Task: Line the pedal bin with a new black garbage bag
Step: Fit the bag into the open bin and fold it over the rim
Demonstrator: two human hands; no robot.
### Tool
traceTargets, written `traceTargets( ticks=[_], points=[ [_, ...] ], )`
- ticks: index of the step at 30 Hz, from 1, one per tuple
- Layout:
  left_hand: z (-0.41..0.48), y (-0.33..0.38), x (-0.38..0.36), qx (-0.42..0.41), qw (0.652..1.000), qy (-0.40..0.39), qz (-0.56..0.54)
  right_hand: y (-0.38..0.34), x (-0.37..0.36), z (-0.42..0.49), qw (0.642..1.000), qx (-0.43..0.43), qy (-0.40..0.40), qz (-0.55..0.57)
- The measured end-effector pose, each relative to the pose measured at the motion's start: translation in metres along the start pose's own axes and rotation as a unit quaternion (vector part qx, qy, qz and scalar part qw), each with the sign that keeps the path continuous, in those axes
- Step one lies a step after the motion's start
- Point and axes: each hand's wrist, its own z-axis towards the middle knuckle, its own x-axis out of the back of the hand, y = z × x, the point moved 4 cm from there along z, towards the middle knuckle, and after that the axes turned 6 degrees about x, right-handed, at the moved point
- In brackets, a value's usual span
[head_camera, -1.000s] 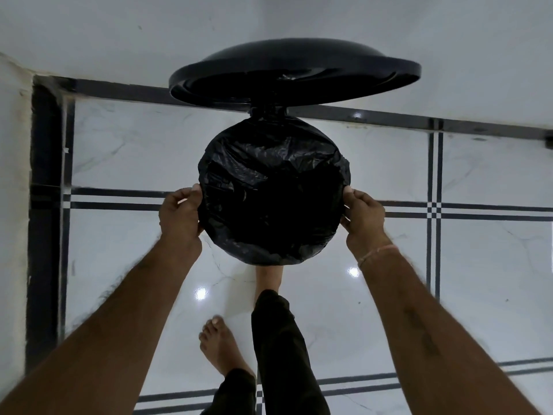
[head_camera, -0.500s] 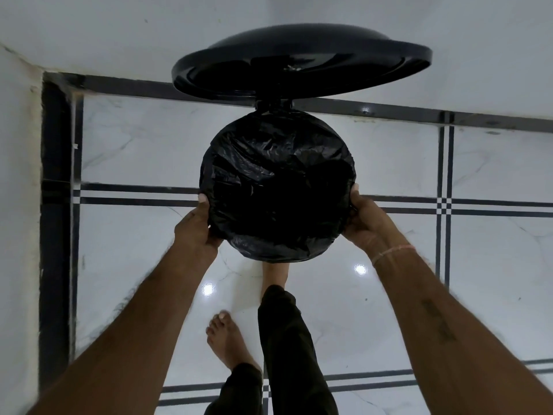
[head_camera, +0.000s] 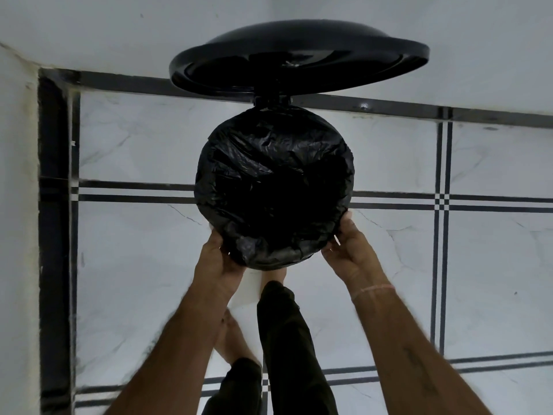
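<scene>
The pedal bin stands against the wall with its round black lid (head_camera: pixel 299 55) raised. A black garbage bag (head_camera: pixel 273 187) lines it and is folded over the whole rim, hiding the bin's body. My left hand (head_camera: pixel 220 259) holds the bag's folded edge at the near-left of the rim, fingers curled under it. My right hand (head_camera: pixel 348 250) grips the edge at the near-right, thumb up along the side. My right foot is pushed forward under the bin's front, partly hidden by the bag.
White marble floor (head_camera: pixel 134 250) with black double lines runs around the bin. A white wall (head_camera: pixel 119 31) stands behind and another at the left, with a black skirting strip (head_camera: pixel 55 205). My left bare foot (head_camera: pixel 232 336) and dark trouser legs (head_camera: pixel 287 339) are below the bin.
Both hands slid from the sides of the rim down to its near edge, coming closer together. The lid stays raised.
</scene>
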Motion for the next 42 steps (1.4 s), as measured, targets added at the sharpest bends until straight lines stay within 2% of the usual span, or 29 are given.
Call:
traceTargets(
  ticks=[2,6,13,18,23,26,30,33,35,39,42],
  points=[
    [0.003,-0.001,-0.003,-0.019,1.0,-0.005,0.01,0.002,-0.005,-0.001,0.998,-0.004,-0.004,0.059],
    [0.01,0.004,0.001,-0.068,0.995,0.033,0.067,0.003,-0.005,0.002,0.998,0.004,-0.007,0.057],
    [0.016,0.015,0.013,-0.053,0.987,0.116,0.101,-0.007,0.005,0.016,0.997,0.007,0.049,-0.054],
    [0.016,0.032,0.019,-0.027,0.969,0.19,0.158,-0.019,0.004,0.021,0.99,0.012,0.046,-0.134],
    [0.015,0.052,0.016,-0.024,0.982,0.164,0.094,-0.032,-0.007,0.012,0.994,0.031,0.067,-0.076],
    [0.013,0.057,0.009,-0.045,0.988,0.114,0.098,-0.037,-0.008,0.011,0.994,0.036,0.061,-0.081],
    [0.006,0.06,0.0,-0.102,0.991,0.06,0.06,-0.044,-0.011,0.009,0.996,0.056,0.011,-0.068],
    [0.002,0.068,-0.008,-0.127,0.985,0.016,0.118,-0.048,-0.014,0.01,0.992,0.065,-0.024,-0.107],
    [0.004,0.072,-0.012,-0.13,0.979,0.031,0.153,-0.049,-0.015,0.012,0.992,0.064,0.007,-0.113],
    [0.009,0.069,-0.009,-0.095,0.985,0.089,0.116,-0.05,-0.016,0.018,0.989,0.069,0.068,-0.113],
    [0.012,0.069,-0.005,-0.117,0.98,0.116,0.111,-0.054,-0.015,0.02,0.984,0.116,0.061,-0.12]
  ],
)
